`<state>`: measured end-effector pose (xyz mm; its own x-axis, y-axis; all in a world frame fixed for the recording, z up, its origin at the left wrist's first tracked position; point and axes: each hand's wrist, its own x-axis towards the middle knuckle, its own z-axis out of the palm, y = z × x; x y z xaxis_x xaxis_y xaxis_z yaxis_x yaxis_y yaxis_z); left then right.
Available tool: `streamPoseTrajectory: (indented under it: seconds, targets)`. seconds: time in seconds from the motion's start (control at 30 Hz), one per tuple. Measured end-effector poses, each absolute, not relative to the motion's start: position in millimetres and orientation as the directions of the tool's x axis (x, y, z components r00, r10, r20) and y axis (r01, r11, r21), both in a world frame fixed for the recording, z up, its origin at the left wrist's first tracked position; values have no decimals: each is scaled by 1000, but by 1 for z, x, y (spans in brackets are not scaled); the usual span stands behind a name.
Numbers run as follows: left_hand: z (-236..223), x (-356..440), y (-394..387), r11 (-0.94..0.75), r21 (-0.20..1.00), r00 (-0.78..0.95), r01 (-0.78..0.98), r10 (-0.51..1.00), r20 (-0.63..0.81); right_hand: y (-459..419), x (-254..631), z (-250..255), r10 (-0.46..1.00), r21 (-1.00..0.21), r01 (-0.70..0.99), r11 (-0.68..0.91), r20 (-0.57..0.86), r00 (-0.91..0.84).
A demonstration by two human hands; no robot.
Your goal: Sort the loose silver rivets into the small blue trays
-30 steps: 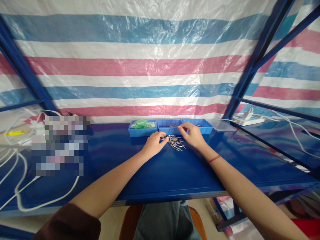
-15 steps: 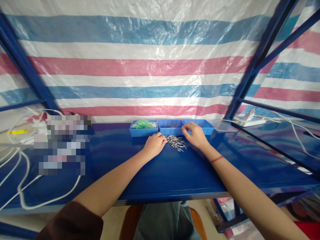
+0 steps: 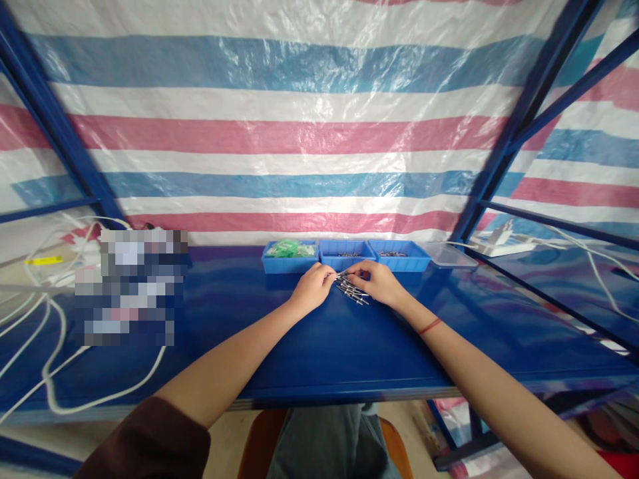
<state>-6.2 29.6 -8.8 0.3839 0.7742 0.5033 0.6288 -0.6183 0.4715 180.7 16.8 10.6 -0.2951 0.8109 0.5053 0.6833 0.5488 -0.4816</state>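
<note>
A loose pile of silver blind rivets (image 3: 355,293), thin metal pins with collars, lies on the blue table in front of the small bins. My left hand (image 3: 314,287) is at the pile's left end, thumb and fingers pinched together on the end of a rivet. From the other side my right hand (image 3: 378,283) reaches over the pile, its thumb and index finger closed on a rivet at the top. The fingers partly hide which rivets they hold. Just behind the hands, the middle blue bin (image 3: 348,266) has some rivets at its bottom.
The left blue bin (image 3: 289,267) contains green and white packets (image 3: 287,249). Small metal pins lie in the right blue bin (image 3: 410,263), beside a clear plastic lid (image 3: 452,255). White cables (image 3: 52,372) run across the table's left side, and a white power strip (image 3: 504,245) sits at right.
My right hand has come left and down from above the right bin to the rivet pile, close to my left hand. Metal pins in the right bin are now uncovered.
</note>
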Motion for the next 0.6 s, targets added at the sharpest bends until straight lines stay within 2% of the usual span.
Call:
streamPoseTrajectory:
  seconds: [0.1,0.23,0.43,0.6]
  targets:
    - [-9,-7,32,-674,507,407,537,733,544,15,176,10,832,-612,578,540,493,-255]
    - [-6,-6,31,-693,536,417,482,720,555,13,172,11,832,-685,481,547,508,-224]
    - [-3,-3,26,-675,567,421,472,738,527,12,171,12,826,-692,468,549,534,-181]
    - [-2,-3,25,-682,607,418,407,730,540,10,170,14,808,-653,491,577,545,-225]
